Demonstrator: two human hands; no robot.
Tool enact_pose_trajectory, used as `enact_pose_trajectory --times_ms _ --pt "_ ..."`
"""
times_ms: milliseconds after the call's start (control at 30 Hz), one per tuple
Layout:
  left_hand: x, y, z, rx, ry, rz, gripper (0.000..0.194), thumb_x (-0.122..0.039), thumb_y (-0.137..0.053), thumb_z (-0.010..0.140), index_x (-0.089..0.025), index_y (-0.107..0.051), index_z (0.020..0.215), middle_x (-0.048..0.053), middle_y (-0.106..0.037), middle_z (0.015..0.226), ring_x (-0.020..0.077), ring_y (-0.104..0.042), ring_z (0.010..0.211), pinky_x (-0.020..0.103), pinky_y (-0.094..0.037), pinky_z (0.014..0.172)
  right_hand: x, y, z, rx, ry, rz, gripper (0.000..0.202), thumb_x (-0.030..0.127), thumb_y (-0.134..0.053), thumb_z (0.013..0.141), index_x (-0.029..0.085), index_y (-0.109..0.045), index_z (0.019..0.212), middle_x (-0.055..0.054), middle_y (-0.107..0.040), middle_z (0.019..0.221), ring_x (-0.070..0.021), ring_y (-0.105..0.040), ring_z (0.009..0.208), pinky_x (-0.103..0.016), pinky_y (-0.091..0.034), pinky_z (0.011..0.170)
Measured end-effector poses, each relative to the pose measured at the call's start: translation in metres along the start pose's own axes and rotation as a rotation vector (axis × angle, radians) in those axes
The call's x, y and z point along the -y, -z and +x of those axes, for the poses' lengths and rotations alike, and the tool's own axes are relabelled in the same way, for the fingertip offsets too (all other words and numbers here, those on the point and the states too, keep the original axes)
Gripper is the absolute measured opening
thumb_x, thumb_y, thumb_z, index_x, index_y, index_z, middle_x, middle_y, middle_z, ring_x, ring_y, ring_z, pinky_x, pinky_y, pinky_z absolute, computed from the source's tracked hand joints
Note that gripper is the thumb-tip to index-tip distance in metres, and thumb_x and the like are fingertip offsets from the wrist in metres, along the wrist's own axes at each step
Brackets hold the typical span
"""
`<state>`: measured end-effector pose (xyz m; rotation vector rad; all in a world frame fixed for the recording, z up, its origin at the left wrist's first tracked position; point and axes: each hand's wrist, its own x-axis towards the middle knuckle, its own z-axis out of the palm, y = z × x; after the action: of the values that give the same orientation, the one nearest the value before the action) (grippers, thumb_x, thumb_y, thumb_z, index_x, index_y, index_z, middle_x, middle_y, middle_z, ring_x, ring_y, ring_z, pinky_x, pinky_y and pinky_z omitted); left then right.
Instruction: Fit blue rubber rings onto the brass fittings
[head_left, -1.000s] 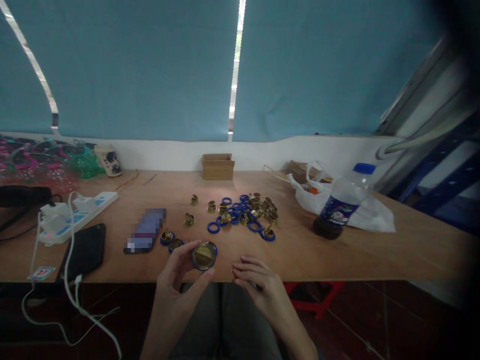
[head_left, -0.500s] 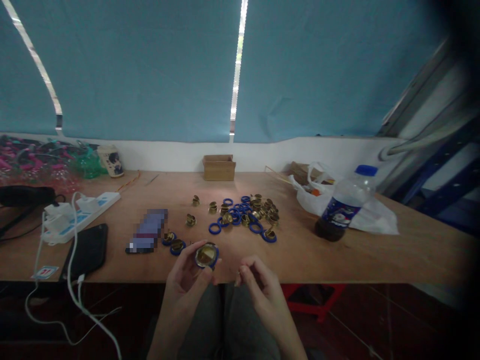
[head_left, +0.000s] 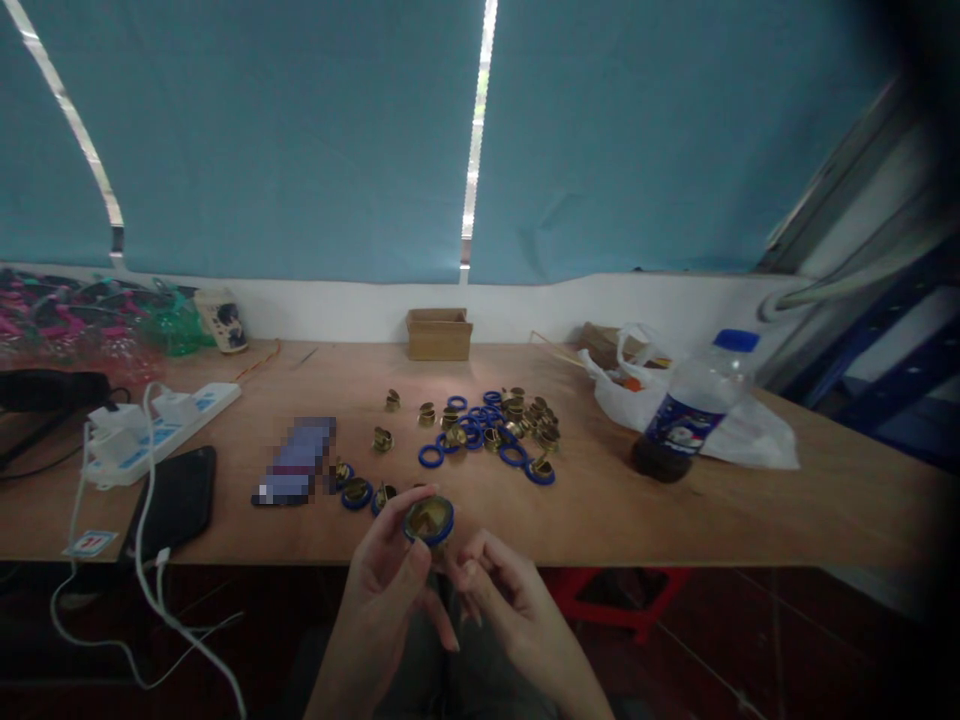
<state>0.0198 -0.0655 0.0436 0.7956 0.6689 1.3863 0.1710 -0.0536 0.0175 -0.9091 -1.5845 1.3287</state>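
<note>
Near the table's front edge, my left hand [head_left: 394, 570] grips a round brass-coloured piece [head_left: 430, 518] with a blue ring around it, its hollow side facing up. My right hand [head_left: 499, 590] is closed just right of that piece, thumb and fingers pinched together; what they hold, if anything, is too small to make out. Beyond the hands lie several loose blue rings [head_left: 430, 456] and several brass pieces [head_left: 550, 436] in a pile. A few brass pieces with blue rings [head_left: 356, 491] sit left of the hands.
A phone [head_left: 296, 462], a black device [head_left: 178, 500] and a power strip [head_left: 169, 435] with white cables lie on the left. A small cardboard box [head_left: 439, 336] stands at the back. On the right are a cola bottle [head_left: 686, 420] and a white plastic bag [head_left: 754, 432].
My left hand has moved slightly right with the ringed brass piece, which is now tilted differently. My right hand has shifted a little down and left, closer to the piece.
</note>
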Motion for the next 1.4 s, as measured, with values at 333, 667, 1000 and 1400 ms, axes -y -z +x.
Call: enact_pose_trajectory --times_ms 333,667,1000,1400 --pt "0.0 -0.004 0.0 0.021 0.044 0.039 0.039 -0.042 -0.074 0.079 -0.027 -0.064 0.113 0.007 -0.074 0.098 0.0095 -0.063 0.042 0.021 -0.052 0.04 0.003 -0.001 0.001 0.021 0.008 0.242 0.037 0.049 -0.054 0.094 0.019 -0.051 0.073 0.004 -0.051 0.058 -0.0107 -0.049 0.053 -0.023 -0.038 0.055" --pt "0.008 0.003 0.002 0.011 -0.054 0.112 0.038 -0.042 -0.073 0.08 -0.023 -0.068 0.113 0.009 -0.072 0.099 0.0169 -0.068 0.072 0.025 -0.055 0.062 -0.013 -0.023 0.002 0.149 -0.028 0.816 0.046 0.058 -0.06 0.087 0.016 -0.055 0.069 0.004 -0.056 0.056 -0.001 -0.033 0.026 -0.017 -0.033 0.034" --pt "0.004 0.006 0.0 0.027 -0.103 0.135 0.042 -0.042 -0.077 0.077 -0.024 -0.068 0.114 0.008 -0.073 0.095 0.0197 -0.067 0.082 0.026 -0.054 0.072 -0.011 -0.03 0.003 0.129 -0.024 0.943 0.04 0.051 -0.072 0.08 0.018 -0.053 0.071 0.005 -0.055 0.057 -0.0009 -0.032 0.028 -0.018 -0.036 0.037" --pt "-0.003 0.006 -0.004 -0.085 -0.234 0.234 0.043 -0.013 -0.081 0.069 -0.028 -0.07 0.108 0.003 -0.072 0.107 0.0189 -0.069 0.097 0.023 -0.055 0.083 -0.008 -0.019 0.0 -0.011 0.094 0.949 0.036 0.044 -0.056 0.092 0.023 -0.051 0.062 0.012 -0.022 0.028 -0.0087 -0.019 0.027 -0.02 -0.03 0.038"
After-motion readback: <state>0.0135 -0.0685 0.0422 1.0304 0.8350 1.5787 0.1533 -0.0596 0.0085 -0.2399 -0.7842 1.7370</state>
